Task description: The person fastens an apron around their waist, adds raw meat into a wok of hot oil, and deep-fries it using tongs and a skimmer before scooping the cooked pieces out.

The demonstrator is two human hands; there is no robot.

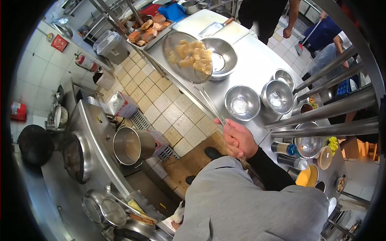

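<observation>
My right hand (239,138), in a black sleeve, is closed around the end of the long handle of a wire strainer (171,62). Pale yellowish food pieces (193,54) lie in the strainer, which overlaps the left side of a steel bowl (223,58) on the steel table (261,52). At the bottom of the view, beside the stove edge, only a small part of my left hand (176,225) shows, closed on a white cloth (175,216).
Empty steel bowls (242,103) stand right of the strainer. A tray of browned food (149,31) and a cleaver (213,28) are at the far end. A deep pot (128,145) stands left by the stove (94,132). Other people (265,16) stand beyond the table.
</observation>
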